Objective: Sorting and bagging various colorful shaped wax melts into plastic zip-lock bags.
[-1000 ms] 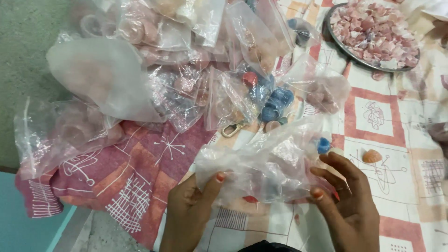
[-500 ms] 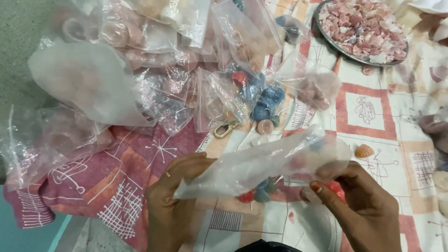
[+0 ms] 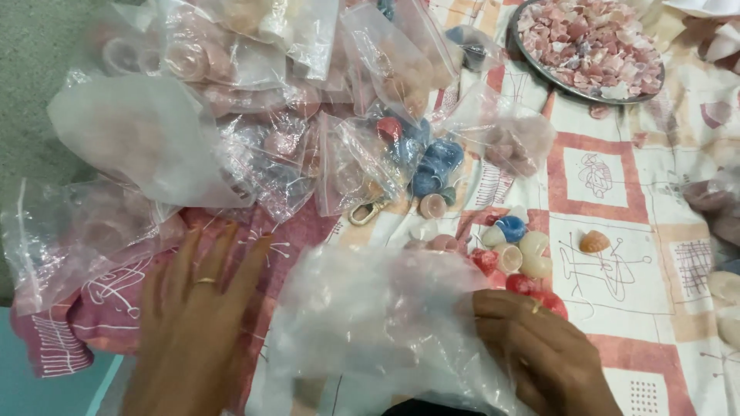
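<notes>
A crumpled clear plastic bag (image 3: 378, 323) lies on the patterned cloth (image 3: 655, 231) near the bottom centre. My right hand (image 3: 539, 354) grips its right edge with the fingers curled. My left hand (image 3: 193, 323) lies flat and spread on the cloth, just left of the bag, wearing a ring. Just above my right hand sits a small heap of loose coloured pieces (image 3: 509, 254) in red, blue, white and cream, beside the bag's upper right corner.
Many clear bags (image 3: 262, 100) of pink and blue pieces pile up at the top left. A metal plate of pink chips (image 3: 590, 42) stands at the top right. One orange piece (image 3: 595, 243) lies alone on the cloth.
The bag, held up between both hands before, now lies down on the cloth. My left hand has let go and spread flat. Loose coloured pieces now lie on the cloth.
</notes>
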